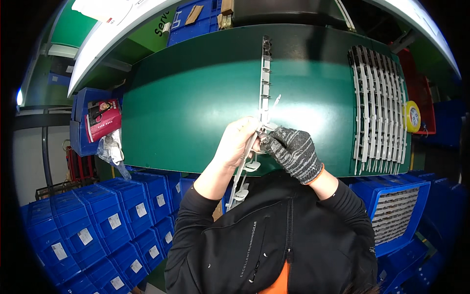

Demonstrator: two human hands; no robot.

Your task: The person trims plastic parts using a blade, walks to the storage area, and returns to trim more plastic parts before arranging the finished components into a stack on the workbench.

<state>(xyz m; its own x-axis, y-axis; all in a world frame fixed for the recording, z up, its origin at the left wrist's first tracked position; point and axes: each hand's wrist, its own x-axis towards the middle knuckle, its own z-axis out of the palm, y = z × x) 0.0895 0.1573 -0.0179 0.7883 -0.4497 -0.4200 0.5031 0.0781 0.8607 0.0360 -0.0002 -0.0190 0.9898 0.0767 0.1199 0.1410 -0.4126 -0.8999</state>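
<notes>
A long, narrow grey plastic strip [266, 78] with clip-like tabs runs from the far part of the green table toward my body. My bare left hand [234, 143] is closed around it near the table's front edge. Right beside it, my right hand [296, 152], in a dark striped knit glove, pinches the strip with thumb and fingers. Below the hands, a slanting length [240, 179] with pale tabs hangs past the table edge; whether it is the same piece, I cannot tell. The fingers hide the part between them.
Several similar strips [377, 108] lie side by side on the right of the green table [191, 108]. A yellow round object [412, 116] sits beside them. Blue crates [115, 220] stand lower left; another blue crate [423, 196] holds strips. A red package [104, 120] lies left.
</notes>
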